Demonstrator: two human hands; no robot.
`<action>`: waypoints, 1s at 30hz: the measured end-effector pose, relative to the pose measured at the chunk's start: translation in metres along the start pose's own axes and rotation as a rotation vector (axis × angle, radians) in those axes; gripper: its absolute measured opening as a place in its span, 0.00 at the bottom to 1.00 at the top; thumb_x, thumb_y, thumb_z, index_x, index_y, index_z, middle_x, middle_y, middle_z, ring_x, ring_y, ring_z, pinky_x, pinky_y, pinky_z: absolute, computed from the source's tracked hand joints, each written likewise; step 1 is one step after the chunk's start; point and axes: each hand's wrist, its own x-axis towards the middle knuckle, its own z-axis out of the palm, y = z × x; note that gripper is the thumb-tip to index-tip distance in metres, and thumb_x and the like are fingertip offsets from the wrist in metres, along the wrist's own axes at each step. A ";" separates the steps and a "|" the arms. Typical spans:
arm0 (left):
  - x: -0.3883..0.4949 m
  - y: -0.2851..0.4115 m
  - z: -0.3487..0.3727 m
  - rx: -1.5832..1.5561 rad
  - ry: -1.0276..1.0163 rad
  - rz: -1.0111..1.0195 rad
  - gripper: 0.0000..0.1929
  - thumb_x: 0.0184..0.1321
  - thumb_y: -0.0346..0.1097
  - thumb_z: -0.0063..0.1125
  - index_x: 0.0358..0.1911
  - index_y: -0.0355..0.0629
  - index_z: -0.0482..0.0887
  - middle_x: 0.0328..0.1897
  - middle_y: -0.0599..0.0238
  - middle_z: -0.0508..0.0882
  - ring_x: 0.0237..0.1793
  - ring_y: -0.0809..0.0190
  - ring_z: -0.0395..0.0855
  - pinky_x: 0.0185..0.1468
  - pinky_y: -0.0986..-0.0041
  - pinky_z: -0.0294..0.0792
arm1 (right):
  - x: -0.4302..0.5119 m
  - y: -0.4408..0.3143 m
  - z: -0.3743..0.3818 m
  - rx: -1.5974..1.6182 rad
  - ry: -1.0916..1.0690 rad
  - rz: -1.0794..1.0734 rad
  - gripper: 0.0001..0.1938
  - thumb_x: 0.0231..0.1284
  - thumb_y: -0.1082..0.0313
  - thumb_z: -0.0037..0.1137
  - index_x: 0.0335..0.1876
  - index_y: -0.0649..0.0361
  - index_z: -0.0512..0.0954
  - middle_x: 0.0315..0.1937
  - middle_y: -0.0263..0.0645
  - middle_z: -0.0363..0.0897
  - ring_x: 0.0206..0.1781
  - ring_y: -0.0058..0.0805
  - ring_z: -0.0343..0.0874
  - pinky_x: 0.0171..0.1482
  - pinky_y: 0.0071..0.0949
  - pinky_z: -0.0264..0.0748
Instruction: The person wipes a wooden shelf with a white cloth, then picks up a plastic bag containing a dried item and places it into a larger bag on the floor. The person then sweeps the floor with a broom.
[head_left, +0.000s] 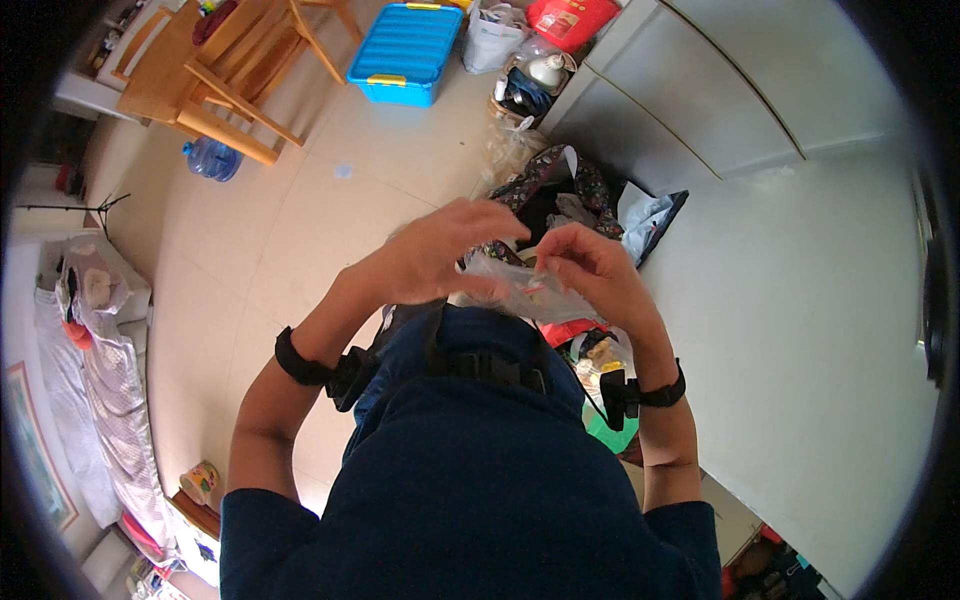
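A clear plastic bag (517, 289) with a small red strip hangs in front of my waist. My right hand (589, 266) pinches its upper edge between thumb and fingers. My left hand (442, 244) is raised over the bag's left side, somewhat blurred, its fingers apart from the thumb; the thumb lies close to the plastic. Beyond both hands a dark patterned fabric bag (596, 184) stands open on the floor with grey and dark items inside. A white and black plastic bag (645, 214) leans to its right.
Grey cabinets (765, 247) run along the right. Ahead are a blue lidded storage box (409, 49), a white carrier bag (495, 37) and a knotted plastic bag (514, 142). A wooden chair (247, 60) and a blue water bottle (214, 159) are at upper left. More bags (600, 356) lie beside my right hip.
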 end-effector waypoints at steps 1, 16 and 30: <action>-0.006 0.001 0.004 0.042 -0.069 0.007 0.10 0.56 0.32 0.64 0.42 0.44 0.83 0.38 0.62 0.83 0.42 0.55 0.82 0.47 0.65 0.75 | -0.002 0.002 0.001 0.020 0.007 0.042 0.11 0.66 0.72 0.53 0.52 0.63 0.75 0.38 0.34 0.81 0.43 0.16 0.78 0.46 0.22 0.75; -0.011 0.034 0.026 0.311 -0.204 0.121 0.05 0.58 0.36 0.57 0.35 0.46 0.77 0.29 0.64 0.78 0.31 0.57 0.81 0.32 0.64 0.74 | -0.037 0.001 0.030 -0.579 0.149 -0.380 0.06 0.52 0.70 0.65 0.33 0.59 0.78 0.32 0.37 0.77 0.37 0.37 0.79 0.37 0.31 0.74; -0.014 0.041 0.013 0.374 -0.116 0.290 0.10 0.56 0.39 0.61 0.27 0.48 0.73 0.22 0.66 0.75 0.23 0.59 0.77 0.24 0.67 0.69 | -0.061 0.015 0.002 -0.729 0.210 -0.477 0.09 0.50 0.66 0.68 0.32 0.57 0.77 0.29 0.35 0.78 0.33 0.35 0.79 0.34 0.31 0.74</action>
